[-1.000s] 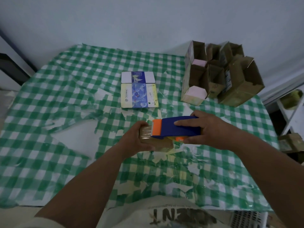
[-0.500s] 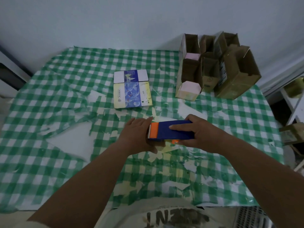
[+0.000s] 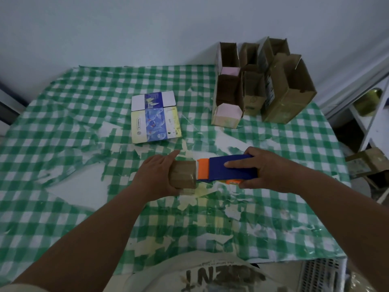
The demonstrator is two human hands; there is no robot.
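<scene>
While the checked table (image 3: 63, 207) is carrying everything, the work is sitting near its middle, a little toward the near edge; a cluster of open brown cartons (image 3: 280, 91) is standing at the far right corner, and a flattened printed carton (image 3: 154, 121) is lying toward the far edge, both well apart from the hands. The right hand (image 3: 271, 171) is wrapping its thumb and fingers around the blue and orange tape dispenser (image 3: 229, 167), whose orange nose is touching the right end of the small brown box (image 3: 183, 173); the left hand (image 3: 157, 175) is gripping that box from its left end and pinning it to the cloth. The step, as I am judging it, is laying tape along the box; doing it well is asking the left hand to be pressing down firmly so that the box is not sliding, and the right hand to be drawing the dispenser level and straight, holding the tape taut so that no wrinkle is forming; the cut is wanting a sharp tilt of the nose, well clear of the left fingertips.
</scene>
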